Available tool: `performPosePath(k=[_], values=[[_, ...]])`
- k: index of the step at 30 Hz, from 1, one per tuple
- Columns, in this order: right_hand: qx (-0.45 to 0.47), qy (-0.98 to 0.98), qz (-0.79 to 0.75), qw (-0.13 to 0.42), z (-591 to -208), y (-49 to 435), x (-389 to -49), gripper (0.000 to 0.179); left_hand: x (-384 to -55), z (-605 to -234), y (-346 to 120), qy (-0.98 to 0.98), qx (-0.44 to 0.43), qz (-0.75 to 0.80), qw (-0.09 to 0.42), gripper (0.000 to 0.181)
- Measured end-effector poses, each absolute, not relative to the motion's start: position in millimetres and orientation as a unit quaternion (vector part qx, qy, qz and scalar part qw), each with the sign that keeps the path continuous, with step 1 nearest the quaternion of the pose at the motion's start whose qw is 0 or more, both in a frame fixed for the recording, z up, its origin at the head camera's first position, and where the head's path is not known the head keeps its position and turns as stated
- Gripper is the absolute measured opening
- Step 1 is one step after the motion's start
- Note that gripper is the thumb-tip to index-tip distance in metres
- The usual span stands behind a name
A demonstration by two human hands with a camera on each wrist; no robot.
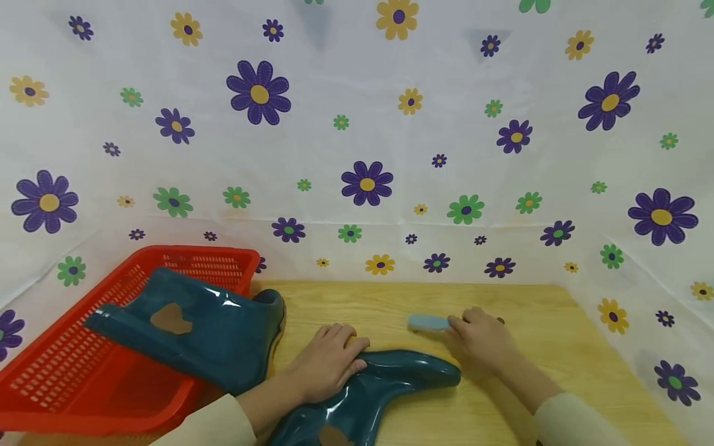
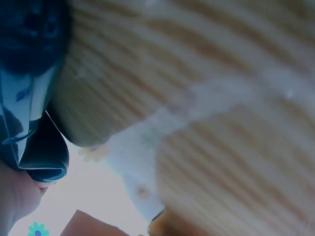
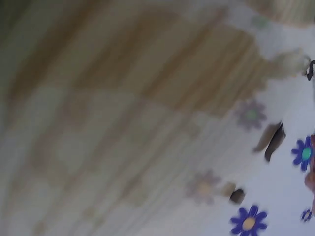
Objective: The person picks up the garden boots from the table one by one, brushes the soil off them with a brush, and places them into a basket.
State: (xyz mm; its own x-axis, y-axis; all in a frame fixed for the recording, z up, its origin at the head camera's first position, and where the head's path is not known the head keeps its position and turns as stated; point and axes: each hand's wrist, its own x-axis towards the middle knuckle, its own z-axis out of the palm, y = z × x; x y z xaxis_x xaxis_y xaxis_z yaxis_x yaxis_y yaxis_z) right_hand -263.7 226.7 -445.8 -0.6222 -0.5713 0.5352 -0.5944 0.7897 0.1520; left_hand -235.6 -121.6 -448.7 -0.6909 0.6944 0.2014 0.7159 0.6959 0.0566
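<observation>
A dark teal rubber boot (image 1: 409, 368) lies on its side on the wooden table, toe to the right, with a brown patch (image 1: 333, 435) on its shaft. My left hand (image 1: 329, 362) grips it near the heel, fingers over the sole edge and thumb on the side. To the right, past the toe, my right hand (image 1: 484, 337) holds a flat, light blue piece (image 1: 428, 322) with a rounded end, low over the table. Its other end is hidden in the hand. Part of the gripped boot (image 2: 34, 98) shows dark and glossy in the left wrist view.
A red plastic basket (image 1: 106, 427) stands at the left. The second teal boot (image 1: 223, 334) leans across its rim, bearing another brown patch (image 1: 171, 319). A dark leaf-shaped bit (image 3: 275, 142) and a small dark lump (image 3: 237, 196) lie on the table. Flowered white cloth (image 1: 312, 155) walls the back and sides.
</observation>
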Motion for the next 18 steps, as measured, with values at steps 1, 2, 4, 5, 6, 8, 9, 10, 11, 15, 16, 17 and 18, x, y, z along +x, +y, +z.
performPosePath(k=[1,2,4,5,6,8,9,10,11,15,16,17,18], values=[[0.3,-0.906,0.009,0.299,-444,231,-264,0.019,-236,-449,-121,-0.918,-0.382,-0.064,0.086,0.048],[0.278,-0.909,0.002,0.31,-442,237,-264,0.02,-237,-449,-122,-0.919,-0.378,-0.064,0.091,0.049],[0.238,-0.913,0.005,0.33,-439,249,-264,0.021,-238,-449,-122,-0.921,-0.372,-0.062,0.098,0.049],[0.22,-0.916,0.013,0.335,-438,254,-263,0.021,-238,-448,-122,-0.922,-0.369,-0.062,0.1,0.048],[0.207,-0.918,0.019,0.337,-438,258,-263,0.022,-238,-449,-123,-0.923,-0.366,-0.062,0.102,0.048],[0.199,-0.919,0.023,0.341,-438,262,-262,0.023,-238,-448,-124,-0.924,-0.362,-0.064,0.105,0.047],[0.199,-0.918,0.025,0.341,-438,261,-261,0.023,-238,-448,-125,-0.923,-0.363,-0.067,0.106,0.046],[0.199,-0.919,0.025,0.338,-439,260,-261,0.024,-238,-448,-125,-0.922,-0.365,-0.071,0.106,0.046],[0.204,-0.919,0.026,0.337,-439,257,-260,0.024,-238,-448,-125,-0.921,-0.368,-0.075,0.107,0.046],[0.252,-0.914,0.033,0.316,-442,241,-261,0.026,-238,-447,-122,-0.918,-0.368,-0.082,0.121,0.046],[0.261,-0.916,0.036,0.302,-442,236,-262,0.027,-239,-448,-122,-0.919,-0.365,-0.083,0.124,0.046],[0.269,-0.918,0.038,0.288,-443,232,-262,0.027,-240,-448,-122,-0.92,-0.36,-0.084,0.126,0.045],[0.274,-0.921,0.039,0.275,-443,229,-262,0.027,-240,-448,-122,-0.923,-0.354,-0.086,0.126,0.044]])
